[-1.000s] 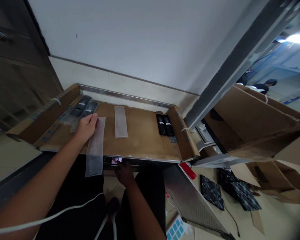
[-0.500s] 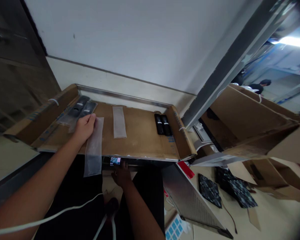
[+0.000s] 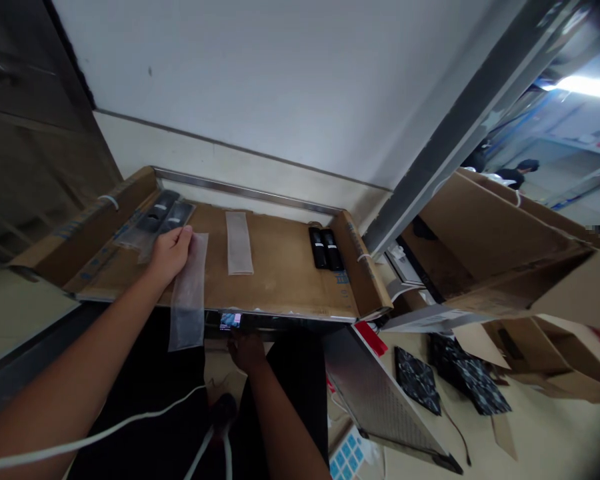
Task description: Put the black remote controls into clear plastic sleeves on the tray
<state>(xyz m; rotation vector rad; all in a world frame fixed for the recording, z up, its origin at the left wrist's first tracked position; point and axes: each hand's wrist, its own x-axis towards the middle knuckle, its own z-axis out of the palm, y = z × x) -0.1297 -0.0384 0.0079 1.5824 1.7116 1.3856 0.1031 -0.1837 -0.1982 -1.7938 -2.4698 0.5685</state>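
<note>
My left hand is closed on the top edge of a clear plastic bag, which hangs down past the front edge of the cardboard-lined tray. Under that edge, my right hand is beside a small lit screen; its fingers look apart and hold nothing I can see. A second flat plastic bag lies mid-tray. To the left, two dark objects in clear bags lie beyond my left hand. Two black objects with white labels lie side by side at the tray's right end.
Raised cardboard sides close off the tray's ends. A large open carton stands to the right, near a grey metal post. Black patterned packages lie on the floor. A white cable crosses in front of my lap.
My right hand has drawn back slightly from the small screen, its fingers now lower. My left hand keeps its grip on the plastic bag in nearly the same place.
</note>
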